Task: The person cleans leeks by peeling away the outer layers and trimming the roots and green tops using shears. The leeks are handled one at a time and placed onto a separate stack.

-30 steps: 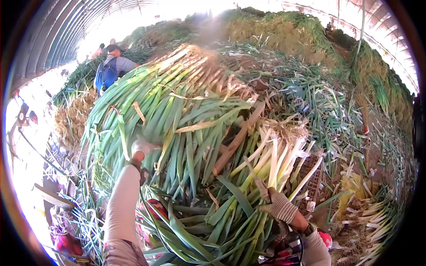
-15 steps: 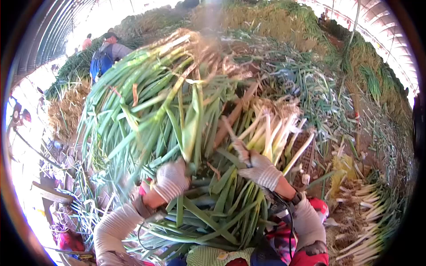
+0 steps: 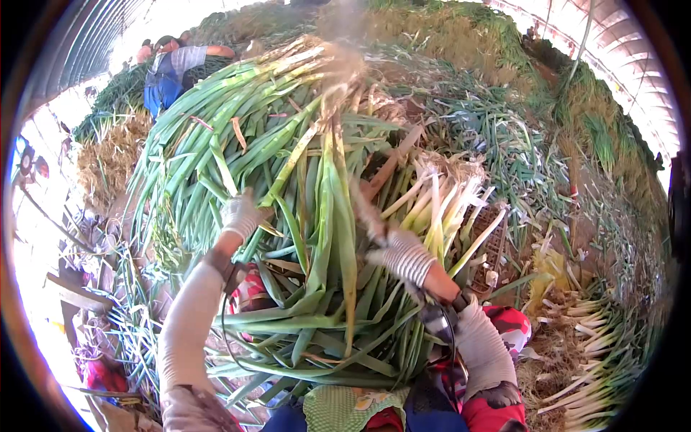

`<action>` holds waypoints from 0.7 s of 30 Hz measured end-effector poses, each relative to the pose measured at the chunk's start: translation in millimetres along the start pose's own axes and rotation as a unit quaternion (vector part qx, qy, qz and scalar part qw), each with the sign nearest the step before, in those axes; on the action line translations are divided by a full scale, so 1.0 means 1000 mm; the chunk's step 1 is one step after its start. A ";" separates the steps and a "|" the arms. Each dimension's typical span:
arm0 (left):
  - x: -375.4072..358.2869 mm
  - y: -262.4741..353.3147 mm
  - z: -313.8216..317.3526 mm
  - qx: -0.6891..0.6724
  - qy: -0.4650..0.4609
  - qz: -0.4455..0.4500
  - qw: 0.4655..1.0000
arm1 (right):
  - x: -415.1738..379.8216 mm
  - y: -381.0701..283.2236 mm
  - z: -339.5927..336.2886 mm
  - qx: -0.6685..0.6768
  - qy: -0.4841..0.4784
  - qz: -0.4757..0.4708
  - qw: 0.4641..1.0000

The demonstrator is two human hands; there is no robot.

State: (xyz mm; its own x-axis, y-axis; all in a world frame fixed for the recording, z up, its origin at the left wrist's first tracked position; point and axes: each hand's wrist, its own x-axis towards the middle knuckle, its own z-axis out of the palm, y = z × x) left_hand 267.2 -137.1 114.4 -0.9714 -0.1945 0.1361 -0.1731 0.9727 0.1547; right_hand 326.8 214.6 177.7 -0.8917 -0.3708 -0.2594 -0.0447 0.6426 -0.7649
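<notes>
A large heap of leeks or big green onions (image 3: 237,151) rises in front of me, leaves towards me and roots at the far side. My left hand (image 3: 242,216), in a pale knit glove, touches the leaves at its near left, thumb and fingers apart. My right hand (image 3: 409,258), gloved too, closes round a narrow greyish-brown tool (image 3: 367,212) that points up and left; blur hides its exact kind. Long leaves (image 3: 327,237) hang from the heap towards my lap. Beside the right hand lies a bunch with pale stems (image 3: 432,209).
A person in a blue vest (image 3: 164,86) bends over plants at the far left. Trimmed leaves (image 3: 489,137) litter the ground behind the bunch. Pale-stemmed onions (image 3: 586,345) lie in a row at my right, near a yellow sack (image 3: 548,277). A brown crate (image 3: 489,241) sits beside the bunch.
My left hand has moved up and left from near my lap to the heap. Long leaves now drape down in the middle. My right hand has shifted slightly left with the tool.
</notes>
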 end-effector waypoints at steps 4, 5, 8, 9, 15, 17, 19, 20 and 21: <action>0.019 -0.012 0.053 0.049 0.007 -0.027 0.998 | 0.001 0.017 0.033 -0.075 -0.021 -0.046 0.996; 0.015 -0.002 0.044 0.044 0.008 -0.059 0.997 | 0.004 0.018 0.027 -0.051 0.018 -0.019 0.998; 0.019 0.006 0.032 0.130 0.018 0.022 0.991 | -0.002 0.025 0.027 -0.048 -0.024 -0.032 0.998; 0.034 0.003 0.038 0.067 -0.055 -0.023 0.996 | -0.011 0.010 0.034 -0.079 -0.067 -0.049 0.993; 0.023 0.029 -0.019 -0.225 -0.167 0.059 0.958 | -0.027 0.049 0.013 -0.039 0.073 -0.046 0.996; 0.003 0.075 -0.088 -0.299 -0.191 0.101 0.930 | -0.052 0.045 0.002 0.015 0.067 -0.048 0.996; -0.017 0.110 -0.114 -0.366 -0.222 0.165 0.889 | -0.065 0.066 -0.001 0.018 0.129 -0.045 0.990; -0.028 0.128 -0.116 -0.458 -0.260 0.185 0.830 | -0.072 0.064 -0.010 -0.056 0.148 -0.009 0.987; -0.042 0.148 -0.115 -0.435 -0.263 0.195 0.839 | -0.075 0.075 -0.013 -0.060 0.172 0.002 0.983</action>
State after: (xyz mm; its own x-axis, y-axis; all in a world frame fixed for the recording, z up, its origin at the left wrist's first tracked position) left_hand 300.9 0.8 244.4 -0.9033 0.4226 -0.0733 0.1363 0.4449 0.8852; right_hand 384.5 299.7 147.5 -0.9906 -0.1333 -0.0316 -0.0758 0.7253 -0.6842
